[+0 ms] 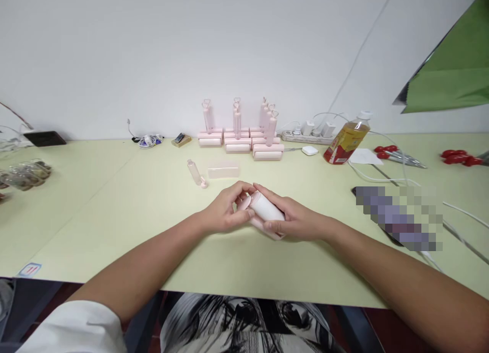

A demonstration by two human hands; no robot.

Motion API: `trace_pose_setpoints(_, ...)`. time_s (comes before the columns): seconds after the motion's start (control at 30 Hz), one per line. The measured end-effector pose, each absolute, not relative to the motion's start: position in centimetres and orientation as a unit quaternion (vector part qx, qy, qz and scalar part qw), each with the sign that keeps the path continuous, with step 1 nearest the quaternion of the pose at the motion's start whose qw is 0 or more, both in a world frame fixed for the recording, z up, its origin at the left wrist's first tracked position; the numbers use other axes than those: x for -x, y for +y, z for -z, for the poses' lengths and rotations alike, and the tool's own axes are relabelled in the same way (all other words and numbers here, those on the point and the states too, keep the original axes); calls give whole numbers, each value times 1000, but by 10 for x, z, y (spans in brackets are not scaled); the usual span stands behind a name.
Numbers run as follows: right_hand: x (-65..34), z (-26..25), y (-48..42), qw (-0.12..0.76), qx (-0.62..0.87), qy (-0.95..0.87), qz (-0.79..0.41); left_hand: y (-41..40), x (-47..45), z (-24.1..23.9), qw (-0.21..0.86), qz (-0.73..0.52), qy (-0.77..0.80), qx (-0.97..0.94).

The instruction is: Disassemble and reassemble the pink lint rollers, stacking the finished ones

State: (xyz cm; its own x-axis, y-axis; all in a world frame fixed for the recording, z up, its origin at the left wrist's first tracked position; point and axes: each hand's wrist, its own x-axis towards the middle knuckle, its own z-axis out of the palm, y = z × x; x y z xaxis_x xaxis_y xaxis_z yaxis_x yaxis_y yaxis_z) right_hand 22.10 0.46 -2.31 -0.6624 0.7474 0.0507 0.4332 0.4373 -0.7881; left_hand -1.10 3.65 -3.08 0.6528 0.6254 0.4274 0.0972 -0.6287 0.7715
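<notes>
"As both arms reach in over the pale yellow-green surface (114, 205), what do the hands hold?"

"One thing between them: a smooth white cylindrical roll (267, 206) with a pale pink plastic casing (258, 223) along its near side. It is around the middle of the surface, toward the near edge."

"How does each hand grip it?"

"The right hand (292, 218) wraps the right end, thumb on the near side, fingers stretched along the far side. The left hand (229, 208) curls at the left end, thumb and fingers grasping a round pale pink end piece (244, 203). Whether that piece is joined to the roll, I can't tell; the fingers partly hide it."

"And just beyond the hands?"

"A slim translucent pink tube (193, 171) lies there, with a small pink knob (204, 183) at its near end. Right of it is a clear pink rectangular cover (223, 169)."

"Farther back?"

"Near the white wall (153, 52), pale pink plastic roller units (237, 146) sit in rows, slim pink handles (237, 125) upright on them. To their right stands a clear white-capped bottle (347, 140) with a yellow and red label."
</notes>
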Motion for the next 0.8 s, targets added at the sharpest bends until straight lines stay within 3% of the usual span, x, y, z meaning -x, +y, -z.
trace_pose_setpoints(0.17, -217, 32, 5, 244, 355, -783, -448, 35, 7, 36, 321, -327, 246, -854)
trace_pose_setpoints(0.43, -211, 15, 0, 203, 306, -799, -476, 33, 6, 39, 293, -296, 281, -865)
trace_pose_setpoints(0.8, -211, 20, 1, 186, 327, -810, -450, 32, 4, 33, 339, -328, 195, -860)
